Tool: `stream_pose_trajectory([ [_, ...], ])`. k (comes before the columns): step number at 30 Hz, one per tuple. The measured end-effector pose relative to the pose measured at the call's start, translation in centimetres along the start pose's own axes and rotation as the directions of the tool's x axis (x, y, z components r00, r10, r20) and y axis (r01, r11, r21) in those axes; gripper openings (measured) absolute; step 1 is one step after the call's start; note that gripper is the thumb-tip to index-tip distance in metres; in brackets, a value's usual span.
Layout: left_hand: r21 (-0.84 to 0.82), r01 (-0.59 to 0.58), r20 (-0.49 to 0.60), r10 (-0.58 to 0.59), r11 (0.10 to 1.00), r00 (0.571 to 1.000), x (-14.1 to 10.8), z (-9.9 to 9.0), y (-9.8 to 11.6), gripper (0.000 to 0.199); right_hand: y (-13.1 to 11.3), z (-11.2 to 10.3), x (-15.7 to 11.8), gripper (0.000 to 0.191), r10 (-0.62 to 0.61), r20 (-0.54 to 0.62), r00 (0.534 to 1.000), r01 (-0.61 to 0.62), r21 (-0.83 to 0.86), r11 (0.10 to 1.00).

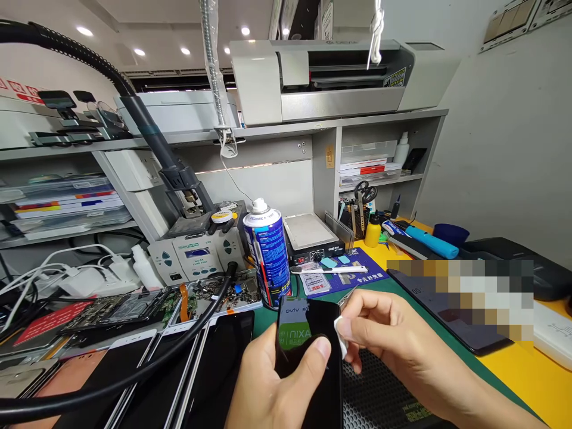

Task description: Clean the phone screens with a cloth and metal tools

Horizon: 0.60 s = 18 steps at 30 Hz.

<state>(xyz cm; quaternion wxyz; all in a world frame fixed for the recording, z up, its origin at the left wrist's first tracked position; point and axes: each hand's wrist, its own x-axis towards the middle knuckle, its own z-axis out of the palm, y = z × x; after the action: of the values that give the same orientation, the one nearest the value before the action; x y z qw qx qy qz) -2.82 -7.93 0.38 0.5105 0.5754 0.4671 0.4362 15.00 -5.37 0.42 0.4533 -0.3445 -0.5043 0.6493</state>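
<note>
Two hands over the bench (513,372): L hand (279,384) clamped on the black phone (322,316), thumb across its screen, and R hand (395,330) pinched together on a small white wipe (342,342), right at the phone's edge. Blue spray can (271,256) upright just behind, w/ the hot plate (310,232) nearby; white brush (333,270) on the blue mat (357,275). 2nd phone (424,304) lying flat, far R.

The phone (308,363) is showing a glossy, mirror-smooth black face, the spray can (269,256) is gleaming in printed blue (its cap (259,205) looking like plain white plastic), and the perforated black mat (379,381) is looking rough beside the smooth yellow tabletop (509,369).
</note>
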Motion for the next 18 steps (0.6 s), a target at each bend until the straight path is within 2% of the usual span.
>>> stream_pose_trajectory([
  [4,0.076,0.032,0.007,-0.033,0.997,0.999,0.15,-0.1,-0.25,0.033,-0.11,-0.29,0.31,0.018,-0.045,-0.064,0.997,0.041,-0.053,0.998],
  [11,0.225,0.074,-0.088,-0.056,0.972,0.995,-0.05,0.2,-0.45,0.034,-0.67,-0.21,0.36,0.024,-0.072,-0.11,0.991,0.047,-0.219,0.975],
  [18,0.291,0.079,-0.065,-0.062,0.953,0.996,-0.17,0.24,-0.68,0.033,-0.58,-0.44,0.59,0.024,-0.096,-0.15,0.984,0.048,-0.298,0.953],
])
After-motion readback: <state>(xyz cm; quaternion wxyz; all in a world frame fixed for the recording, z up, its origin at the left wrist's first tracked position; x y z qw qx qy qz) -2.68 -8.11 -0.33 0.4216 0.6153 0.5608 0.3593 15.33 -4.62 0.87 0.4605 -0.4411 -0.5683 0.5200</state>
